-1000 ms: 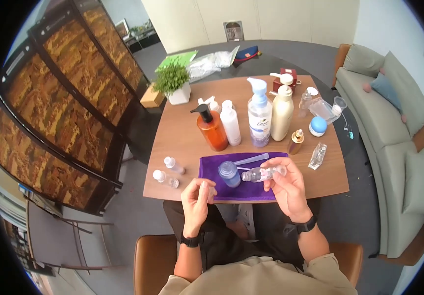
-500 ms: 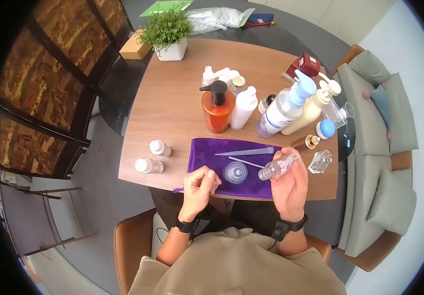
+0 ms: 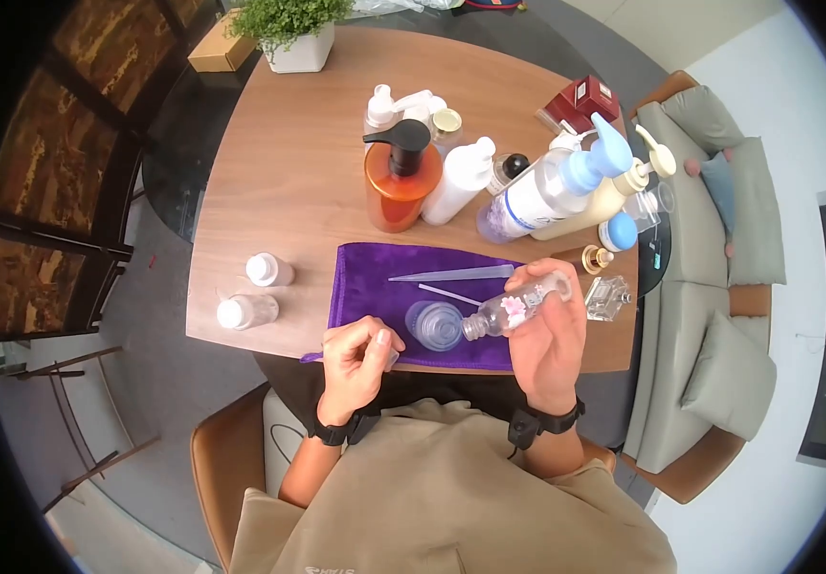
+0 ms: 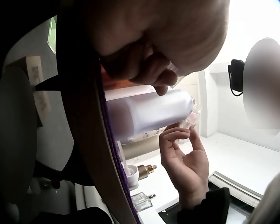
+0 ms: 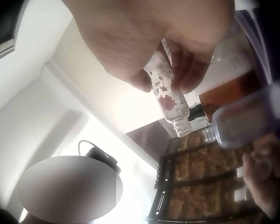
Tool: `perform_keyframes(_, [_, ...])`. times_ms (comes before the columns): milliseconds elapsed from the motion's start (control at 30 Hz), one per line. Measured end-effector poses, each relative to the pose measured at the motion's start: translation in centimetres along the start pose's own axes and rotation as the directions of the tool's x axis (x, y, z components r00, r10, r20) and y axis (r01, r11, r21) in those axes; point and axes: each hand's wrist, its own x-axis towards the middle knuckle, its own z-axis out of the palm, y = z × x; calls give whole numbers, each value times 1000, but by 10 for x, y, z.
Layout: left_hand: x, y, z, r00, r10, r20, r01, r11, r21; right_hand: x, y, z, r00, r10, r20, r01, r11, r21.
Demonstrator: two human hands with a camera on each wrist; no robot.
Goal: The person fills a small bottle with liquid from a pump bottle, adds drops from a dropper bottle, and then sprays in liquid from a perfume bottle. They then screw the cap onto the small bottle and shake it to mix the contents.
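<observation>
My right hand (image 3: pixel 549 335) grips a small clear bottle (image 3: pixel 518 308) with a pink flower print, tilted with its uncapped neck toward an open bluish bottle (image 3: pixel 435 326). In the right wrist view the two necks are near each other but apart. The bluish bottle stands on a purple cloth (image 3: pixel 360 277). To its left, my left hand (image 3: pixel 354 368) has curled fingers round a small clear piece (image 3: pixel 392 360), mostly hidden. A translucent tapered tube (image 3: pixel 451 274) and a thin white stick (image 3: pixel 448 294) lie behind the bluish bottle.
Two small white-capped bottles (image 3: pixel 248 311) stand at the left. Behind the cloth are an orange pump bottle (image 3: pixel 396 191), a white bottle (image 3: pixel 459 182) and a blue-topped pump bottle (image 3: pixel 537 196). A glass bottle (image 3: pixel 607 298) is at the right, a potted plant (image 3: pixel 300 48) at the back left.
The head view has tilted down and shifted. My right hand has brought the clear bottle's neck closer to the bluish bottle; my left hand keeps its small piece.
</observation>
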Motion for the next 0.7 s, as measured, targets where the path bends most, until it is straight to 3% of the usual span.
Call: perform_keyframes(700, [1,-5,-1,997,-10,71,5,998,66,-6,-1,8,994,-105,21,107,986,-125])
